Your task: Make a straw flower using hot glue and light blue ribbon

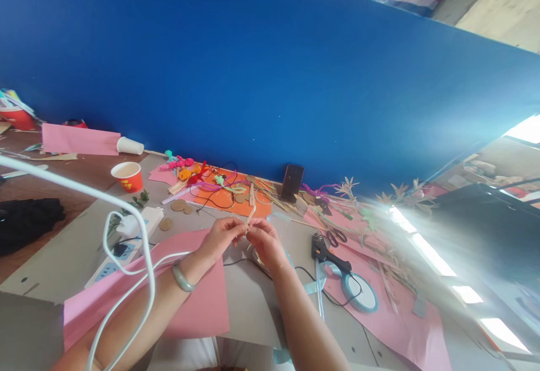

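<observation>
My left hand (pixel 223 237), with a pale green bangle (pixel 183 278) on its wrist, is closed in a pinch above the grey table. It grips a thin pale strip (pixel 251 213), whose upper end sticks up between the fingertips. My right hand (pixel 266 242) meets it from the other side, thumb and finger closed on the same strip. The strip's lower part is hidden by the fingers, and its material is too small to tell. Below the hands lies a pink paper sheet (pixel 206 303). Some round object under my right hand is mostly covered.
A black glue gun (pixel 333 255), scissors (pixel 336 237) and a tape roll (pixel 360 293) lie right. A phone (pixel 292 183) leans against the blue wall (pixel 236 78). A paper cup (pixel 129 178), power strip (pixel 145 222) and looping white cable (pixel 148 258) are left.
</observation>
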`<state>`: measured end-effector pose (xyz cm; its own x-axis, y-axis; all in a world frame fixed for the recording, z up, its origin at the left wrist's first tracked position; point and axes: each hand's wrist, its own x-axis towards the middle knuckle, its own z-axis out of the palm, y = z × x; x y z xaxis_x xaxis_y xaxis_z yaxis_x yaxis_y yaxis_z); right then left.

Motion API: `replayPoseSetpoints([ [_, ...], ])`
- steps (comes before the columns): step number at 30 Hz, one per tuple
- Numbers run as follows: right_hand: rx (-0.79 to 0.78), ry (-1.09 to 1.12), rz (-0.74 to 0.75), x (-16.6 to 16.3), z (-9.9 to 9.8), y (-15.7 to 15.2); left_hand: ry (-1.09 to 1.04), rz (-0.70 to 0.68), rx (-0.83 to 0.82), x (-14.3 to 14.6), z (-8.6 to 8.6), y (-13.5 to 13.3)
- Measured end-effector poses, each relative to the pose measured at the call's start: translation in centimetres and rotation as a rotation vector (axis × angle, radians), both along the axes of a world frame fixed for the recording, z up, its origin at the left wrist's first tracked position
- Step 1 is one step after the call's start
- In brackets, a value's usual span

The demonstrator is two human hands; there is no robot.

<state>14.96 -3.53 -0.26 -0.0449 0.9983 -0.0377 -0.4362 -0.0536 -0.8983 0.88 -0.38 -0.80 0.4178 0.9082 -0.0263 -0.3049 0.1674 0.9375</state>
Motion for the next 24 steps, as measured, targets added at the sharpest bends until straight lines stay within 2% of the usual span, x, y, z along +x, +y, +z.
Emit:
replayPoseSetpoints([
  [9,-0.022,-0.024,-0.015,-0.1,0.2,0.0,-0.006,-0.014,-0.016,0.0,0.4,-0.2],
  [18,-0.008,-0.042,-0.111,0.0,-0.4,0.3,0.188,0.027,0.147,-0.1,-1.2,0.2],
  [24,-0.008,-0.087,-0.174,-0.1,-0.5,0.4,0.245,0.047,0.189,0.0,-1.1,0.1],
])
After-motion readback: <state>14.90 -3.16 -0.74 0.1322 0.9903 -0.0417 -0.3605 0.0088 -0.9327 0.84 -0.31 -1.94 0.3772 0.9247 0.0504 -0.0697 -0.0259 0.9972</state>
